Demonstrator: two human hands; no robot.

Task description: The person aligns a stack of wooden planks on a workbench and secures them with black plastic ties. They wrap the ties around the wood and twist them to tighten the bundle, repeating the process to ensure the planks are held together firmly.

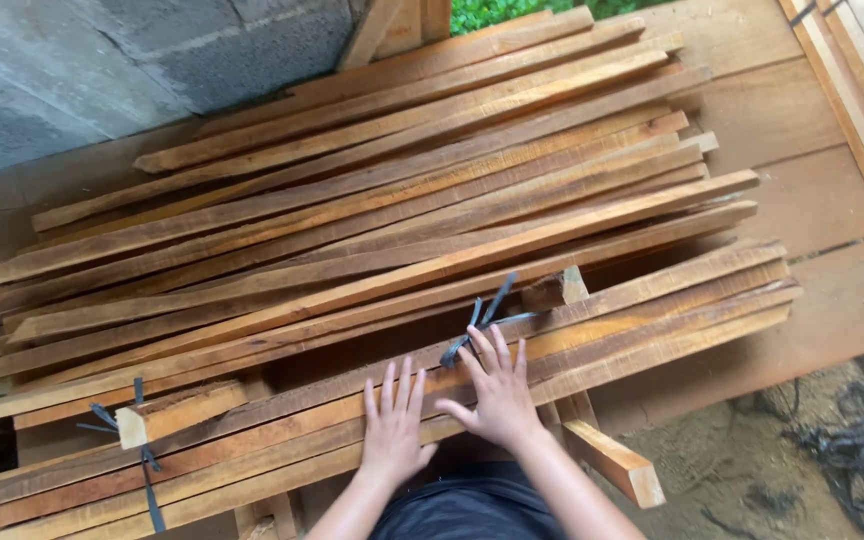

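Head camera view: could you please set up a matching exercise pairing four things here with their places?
1. left hand
2. right hand
3. grey concrete block wall
4. tangled dark straps

a. on the sandy ground, right
b. flat on the nearest orange-brown wooden slats, by the dark strap knot
c. top left
d. flat on those slats, nearer the person

Pairs: 1-d, 2-b, 3-c, 4-a

hands (447, 415) on slats (372, 250), wall (102, 70) behind
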